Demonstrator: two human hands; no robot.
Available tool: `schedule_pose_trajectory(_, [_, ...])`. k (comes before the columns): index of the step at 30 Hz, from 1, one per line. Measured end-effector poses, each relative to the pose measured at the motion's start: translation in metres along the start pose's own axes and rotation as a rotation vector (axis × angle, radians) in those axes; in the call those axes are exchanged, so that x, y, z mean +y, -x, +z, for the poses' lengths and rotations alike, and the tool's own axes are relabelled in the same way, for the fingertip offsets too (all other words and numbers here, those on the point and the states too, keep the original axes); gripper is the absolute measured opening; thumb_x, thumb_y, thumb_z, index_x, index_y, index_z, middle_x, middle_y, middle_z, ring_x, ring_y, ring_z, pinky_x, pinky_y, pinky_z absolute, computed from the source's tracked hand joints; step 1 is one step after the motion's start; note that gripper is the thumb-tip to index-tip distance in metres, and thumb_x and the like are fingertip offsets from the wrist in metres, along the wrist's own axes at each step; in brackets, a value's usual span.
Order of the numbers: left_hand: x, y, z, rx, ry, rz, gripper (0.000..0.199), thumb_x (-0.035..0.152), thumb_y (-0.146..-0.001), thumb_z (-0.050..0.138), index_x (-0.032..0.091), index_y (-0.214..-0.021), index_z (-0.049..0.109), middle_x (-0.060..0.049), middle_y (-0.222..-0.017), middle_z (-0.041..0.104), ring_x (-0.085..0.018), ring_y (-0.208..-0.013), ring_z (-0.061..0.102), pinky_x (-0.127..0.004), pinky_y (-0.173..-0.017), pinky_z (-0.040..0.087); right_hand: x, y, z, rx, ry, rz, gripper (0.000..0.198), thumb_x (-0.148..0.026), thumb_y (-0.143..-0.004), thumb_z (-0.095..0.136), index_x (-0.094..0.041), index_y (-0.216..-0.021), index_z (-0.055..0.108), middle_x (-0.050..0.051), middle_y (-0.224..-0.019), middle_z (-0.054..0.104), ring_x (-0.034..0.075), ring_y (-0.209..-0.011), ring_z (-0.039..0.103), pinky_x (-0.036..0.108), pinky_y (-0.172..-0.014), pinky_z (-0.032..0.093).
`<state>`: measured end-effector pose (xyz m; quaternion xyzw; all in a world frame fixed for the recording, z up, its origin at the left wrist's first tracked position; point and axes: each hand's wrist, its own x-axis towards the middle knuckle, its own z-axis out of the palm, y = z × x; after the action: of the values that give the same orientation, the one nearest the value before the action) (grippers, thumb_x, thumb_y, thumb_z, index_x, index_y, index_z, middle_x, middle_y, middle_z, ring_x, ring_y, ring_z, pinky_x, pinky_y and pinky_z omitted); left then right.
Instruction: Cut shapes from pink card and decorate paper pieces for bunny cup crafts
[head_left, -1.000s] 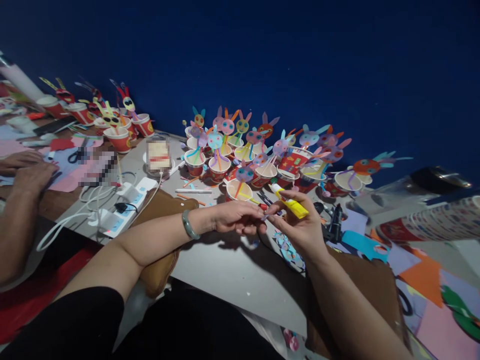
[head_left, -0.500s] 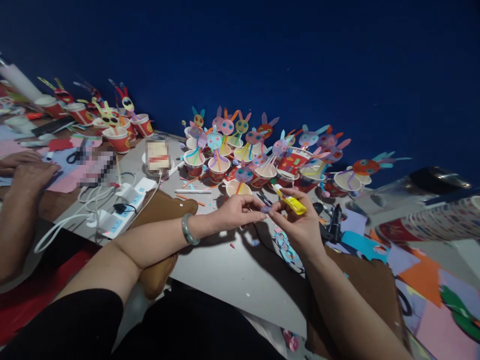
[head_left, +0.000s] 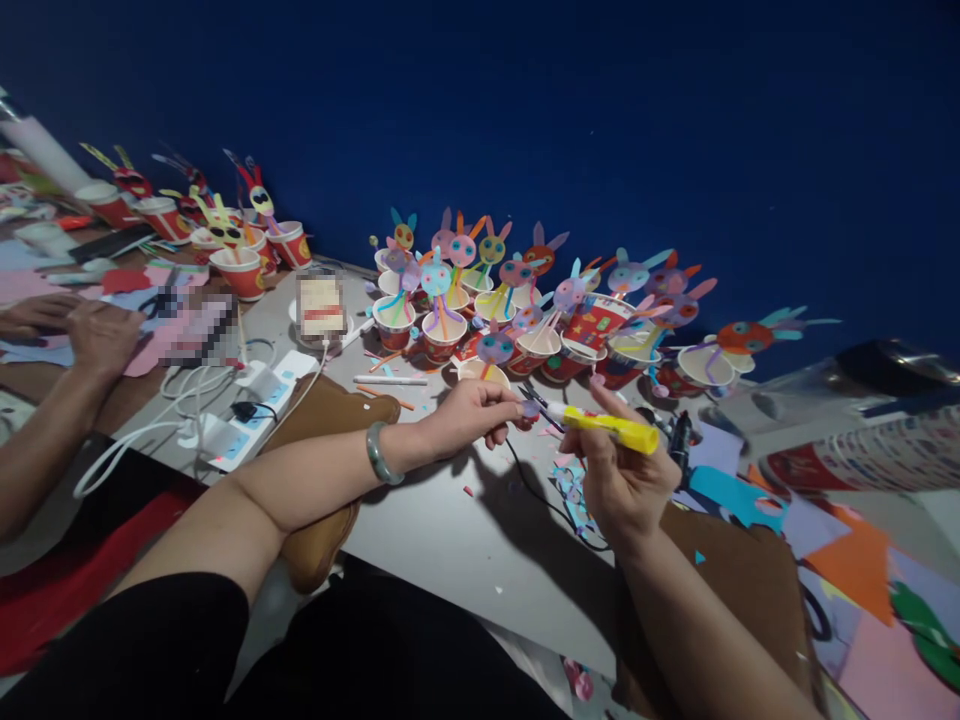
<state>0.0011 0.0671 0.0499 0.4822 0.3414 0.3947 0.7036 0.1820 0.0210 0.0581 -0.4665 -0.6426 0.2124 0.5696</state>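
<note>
Between its thumb and fingers, my left hand (head_left: 466, 417) pinches a small purple paper piece (head_left: 530, 409). A yellow glue pen (head_left: 616, 429) with a white tip lies in the grip of my right hand (head_left: 628, 487). Its tip points left at the paper piece, close to it; whether they touch I cannot tell. Right behind my left hand stands a paper cup (head_left: 480, 374) with a purple rabbit-eared head on a straw. Dark scissors (head_left: 541, 408) lie behind the paper piece, and blue paper scraps (head_left: 574, 490) are below my right hand.
Rows of red cups (head_left: 442, 340) with paper figures stand along the blue wall. A power strip (head_left: 262, 410) with white cables is at left, near a co-worker's hands (head_left: 105, 330). Stacked cups (head_left: 870, 450) and coloured paper (head_left: 855, 555) lie at right.
My right hand has moved right, away from my left fingers, and turned the glue pen so its tip points left. The purple paper piece stays in my left fingers.
</note>
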Motion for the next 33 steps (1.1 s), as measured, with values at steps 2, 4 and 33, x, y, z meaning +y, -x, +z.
schedule_pose_trajectory(2, [-0.001, -0.001, -0.001, -0.010, 0.009, 0.004, 0.032, 0.038, -0.078, 0.074, 0.008, -0.084, 0.068, -0.005, -0.076, 0.069, -0.003, -0.046, 0.052, -0.016, -0.042, 0.039, 0.004, 0.004, -0.001, 0.009, 0.091, -0.124, 0.023, -0.037, -0.091, 0.066, -0.024, -0.109, 0.072, 0.007, -0.085, 0.073, 0.022, -0.071, 0.068, 0.040, -0.070, 0.056])
schedule_pose_trajectory(4, [-0.001, 0.000, -0.001, -0.021, 0.016, 0.012, 0.030, 0.037, -0.079, 0.073, 0.008, -0.084, 0.068, -0.005, -0.077, 0.069, -0.003, -0.047, 0.052, -0.016, -0.042, 0.041, 0.010, 0.006, -0.001, 0.004, 0.158, -0.209, 0.021, -0.034, -0.090, 0.066, -0.025, -0.108, 0.072, 0.010, -0.096, 0.074, 0.025, -0.082, 0.071, 0.042, -0.078, 0.057])
schedule_pose_trajectory(33, [0.007, 0.004, 0.004, 0.048, -0.105, 0.031, 0.013, 0.018, -0.085, 0.062, 0.008, -0.078, 0.067, -0.003, -0.068, 0.069, -0.002, -0.043, 0.052, -0.014, -0.042, 0.043, 0.024, -0.008, 0.001, 0.030, 0.382, -0.337, 0.016, -0.033, -0.094, 0.060, -0.020, -0.101, 0.067, 0.007, -0.085, 0.072, 0.021, -0.074, 0.067, 0.039, -0.075, 0.051])
